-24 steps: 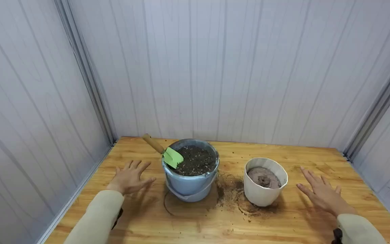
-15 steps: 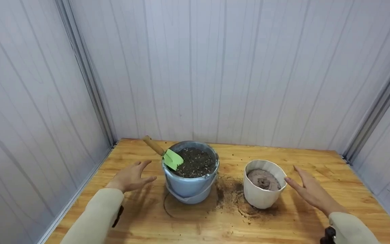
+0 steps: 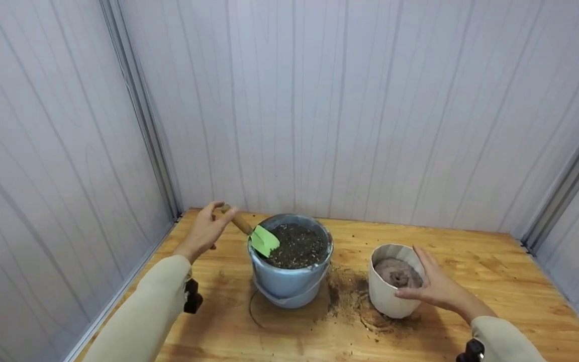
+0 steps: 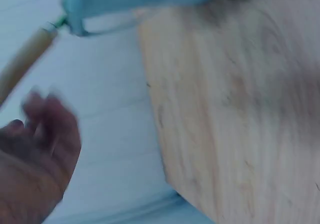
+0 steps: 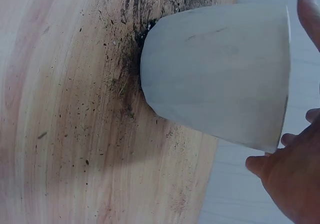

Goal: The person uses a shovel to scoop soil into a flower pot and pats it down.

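A blue bucket (image 3: 289,286) of dark soil stands mid-table, with a green trowel (image 3: 264,241) leaning over its left rim. My left hand (image 3: 203,232) is at the wooden handle's upper end; the blurred left wrist view leaves a gap between fingers and handle (image 4: 25,59). Right of the bucket is an upright white flower pot (image 3: 389,300) holding a greyish-brown mass with a dip in its middle. My right hand (image 3: 443,285) spans the pot's right rim, thumb on the near side and fingers on the far side. In the right wrist view the thumb (image 5: 309,14) stands off the rim.
Spilled soil (image 3: 346,296) lies on the wooden table (image 3: 289,342) between bucket and pot and around the pot's base. Pale panel walls (image 3: 309,110) rise behind and at both sides. The bucket's bail handle (image 3: 289,300) hangs down its front.
My left hand has moved up and forward to the trowel handle. My right hand has come leftward from beside the pot to its rim. The head view has shifted slightly.
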`<state>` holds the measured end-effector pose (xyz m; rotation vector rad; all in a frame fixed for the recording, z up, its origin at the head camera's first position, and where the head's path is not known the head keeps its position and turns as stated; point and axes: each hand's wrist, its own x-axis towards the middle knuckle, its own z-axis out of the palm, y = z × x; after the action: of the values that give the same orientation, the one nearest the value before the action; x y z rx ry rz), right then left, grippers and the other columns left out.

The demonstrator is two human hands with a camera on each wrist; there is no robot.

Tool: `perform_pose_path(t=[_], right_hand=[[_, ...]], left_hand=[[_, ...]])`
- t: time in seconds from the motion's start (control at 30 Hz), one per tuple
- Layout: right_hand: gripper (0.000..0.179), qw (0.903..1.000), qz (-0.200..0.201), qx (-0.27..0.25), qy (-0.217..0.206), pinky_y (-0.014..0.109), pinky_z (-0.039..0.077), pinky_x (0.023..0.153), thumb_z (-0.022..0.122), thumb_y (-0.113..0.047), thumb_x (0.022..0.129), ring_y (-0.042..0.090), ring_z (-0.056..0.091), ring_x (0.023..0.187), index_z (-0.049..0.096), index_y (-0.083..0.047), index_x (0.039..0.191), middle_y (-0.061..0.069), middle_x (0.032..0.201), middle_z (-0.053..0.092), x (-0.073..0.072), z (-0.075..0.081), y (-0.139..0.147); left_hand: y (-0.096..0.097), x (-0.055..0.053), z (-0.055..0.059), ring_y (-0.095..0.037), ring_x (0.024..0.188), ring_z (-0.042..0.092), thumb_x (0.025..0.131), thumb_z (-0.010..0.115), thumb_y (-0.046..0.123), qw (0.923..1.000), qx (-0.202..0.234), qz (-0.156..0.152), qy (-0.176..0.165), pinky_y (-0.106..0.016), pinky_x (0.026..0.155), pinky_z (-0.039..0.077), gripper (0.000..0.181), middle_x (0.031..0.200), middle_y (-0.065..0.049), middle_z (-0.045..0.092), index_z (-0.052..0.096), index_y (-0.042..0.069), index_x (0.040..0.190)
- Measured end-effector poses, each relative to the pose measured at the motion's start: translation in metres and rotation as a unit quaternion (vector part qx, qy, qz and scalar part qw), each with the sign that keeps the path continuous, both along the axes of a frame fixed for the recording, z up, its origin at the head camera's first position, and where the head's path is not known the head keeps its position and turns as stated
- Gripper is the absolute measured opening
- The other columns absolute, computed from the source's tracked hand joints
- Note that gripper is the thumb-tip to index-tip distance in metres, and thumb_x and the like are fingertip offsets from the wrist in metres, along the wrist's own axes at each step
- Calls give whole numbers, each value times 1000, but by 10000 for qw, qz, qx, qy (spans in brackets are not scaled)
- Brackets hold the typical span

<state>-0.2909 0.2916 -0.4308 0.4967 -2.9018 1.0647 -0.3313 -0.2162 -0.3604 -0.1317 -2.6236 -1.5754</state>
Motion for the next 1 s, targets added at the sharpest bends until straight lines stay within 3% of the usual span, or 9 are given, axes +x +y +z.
perform_pose_path(t=[0.1,0.23,0.43,0.63,0.77,1.0], right_hand=[[128,9998,-40,-127,-138,76,17,101,89,-37,71,65,10,134,3,10,153,43,152,2,1,-6,3],[128,9985,-83,-463,-275,74,15,104,91,-28,70,63,8,136,0,12,152,43,151,3,-2,-7,6],[129,9982,-152,-510,-277,75,19,102,92,-28,69,64,15,134,2,9,153,44,150,8,-4,-4,6],[129,9994,-102,-269,-202,75,18,102,91,-37,69,63,15,135,5,9,153,43,151,9,-5,-4,0],[129,9996,-39,-255,-100,75,17,102,91,-39,68,62,15,136,7,9,153,43,151,11,-5,-4,-2],[127,9994,-100,-280,-154,75,21,101,90,-38,70,63,17,135,7,8,154,43,150,10,-3,-3,-2]], left_hand=[[10,-3,5,-16,69,47,98,55,54,9995,-24,290,158,-29,48,41,57,108,-19,59,56,5,128],[23,-8,12,-13,56,46,100,55,45,9990,-112,416,148,-28,47,44,39,78,-11,58,59,6,102],[31,-11,12,-12,49,44,105,47,32,9998,53,190,-50,-27,44,45,30,72,-11,65,57,4,102],[26,-9,5,-11,47,37,104,42,17,9992,141,329,166,-25,41,36,21,63,-4,47,52,2,93],[28,-9,0,-10,49,34,103,40,13,9972,651,378,0,-24,41,30,21,63,-3,43,48,2,88],[44,-7,-7,-12,51,44,104,41,14,9891,1356,286,-501,-24,42,30,18,67,-8,57,49,4,91]])
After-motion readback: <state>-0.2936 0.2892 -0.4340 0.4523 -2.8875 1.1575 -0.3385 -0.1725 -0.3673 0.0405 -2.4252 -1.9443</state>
